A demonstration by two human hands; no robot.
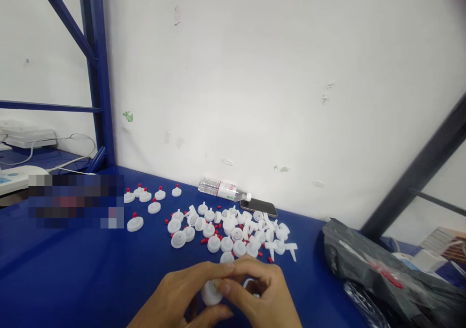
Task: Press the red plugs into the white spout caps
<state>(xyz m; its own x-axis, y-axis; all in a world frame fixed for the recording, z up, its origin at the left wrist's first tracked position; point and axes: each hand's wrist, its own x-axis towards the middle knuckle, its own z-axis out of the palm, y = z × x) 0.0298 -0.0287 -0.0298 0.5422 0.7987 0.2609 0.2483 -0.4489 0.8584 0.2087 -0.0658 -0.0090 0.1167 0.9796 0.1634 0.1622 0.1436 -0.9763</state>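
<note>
Near the bottom edge, my left hand [185, 289] is closed round a white plastic nozzle cap [210, 295]. The thumb and forefinger of my right hand [264, 289] pinch at the top of that same cap, and my fingertips hide its spout. A white ringed edge [250, 285] shows behind my right fingers; I cannot tell whether it is held. Just beyond my hands lies a heap of white nozzle caps [226, 243], mixed with small red tips [203, 241] and white T-shaped pieces [291, 249]. At left, several white caps with red tips [135, 222] stand upright.
A clear bottle [226, 190] lies against the wall, beside a dark phone [259, 206]. A grey plastic bag [364, 260] covers the right side of the blue table [153, 265]. Blue metal posts [96, 75] rise at left. A blurred patch covers the left edge of the table.
</note>
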